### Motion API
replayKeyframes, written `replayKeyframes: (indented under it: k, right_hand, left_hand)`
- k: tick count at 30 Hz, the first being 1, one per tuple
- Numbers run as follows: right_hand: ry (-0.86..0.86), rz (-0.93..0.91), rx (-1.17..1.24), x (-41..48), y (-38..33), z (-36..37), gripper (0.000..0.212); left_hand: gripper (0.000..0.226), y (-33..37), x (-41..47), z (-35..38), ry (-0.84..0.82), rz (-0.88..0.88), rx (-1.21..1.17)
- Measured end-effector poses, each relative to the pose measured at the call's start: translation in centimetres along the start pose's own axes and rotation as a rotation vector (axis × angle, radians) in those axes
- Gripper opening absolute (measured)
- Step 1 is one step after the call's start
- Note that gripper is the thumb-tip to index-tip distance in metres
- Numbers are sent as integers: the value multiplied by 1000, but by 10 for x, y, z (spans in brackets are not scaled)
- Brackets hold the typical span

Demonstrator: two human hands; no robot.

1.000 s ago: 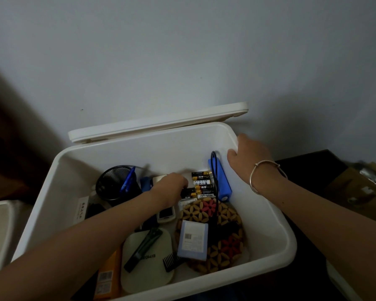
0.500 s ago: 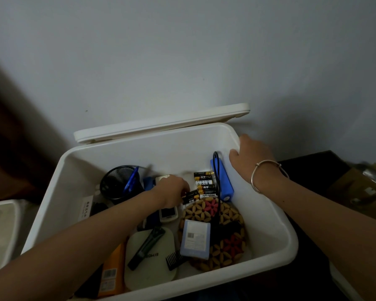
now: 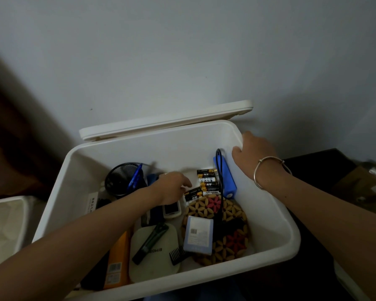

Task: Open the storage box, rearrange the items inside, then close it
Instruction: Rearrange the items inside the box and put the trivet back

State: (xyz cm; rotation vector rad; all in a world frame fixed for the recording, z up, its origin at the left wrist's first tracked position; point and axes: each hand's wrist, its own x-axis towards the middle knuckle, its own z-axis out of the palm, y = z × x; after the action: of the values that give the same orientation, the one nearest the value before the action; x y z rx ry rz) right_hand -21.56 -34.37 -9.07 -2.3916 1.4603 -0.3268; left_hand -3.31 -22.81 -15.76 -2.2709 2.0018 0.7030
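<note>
Inside storage box [image 3: 290, 236], left hand [image 3: 171, 189], Heybright batteries [image 3: 209, 185]

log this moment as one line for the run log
phase: rearranging | storage box: lid open | left hand: inside, at batteries, grip unclear | right hand: holds box rim

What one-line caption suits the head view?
Left hand at the batteries inside the open white storage box; right hand grips its rim.
</note>
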Motion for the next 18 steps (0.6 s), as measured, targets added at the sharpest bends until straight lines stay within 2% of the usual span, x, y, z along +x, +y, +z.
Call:
replayKeyframes:
  k: [6,12,18]
  right_hand:
    - [4,12,1,-4,-3,-4,24]
    - [9,20,2,-8,-5,-8,25]
    - [-2,25,-14,-10,-7,-10,25]
  left_hand:
    - [32,7,-46,-19,21,51,-140]
    - [67,28,-76,-3,-197,-15,-242]
    - [75,43,-69,16,-193,-30,-150]
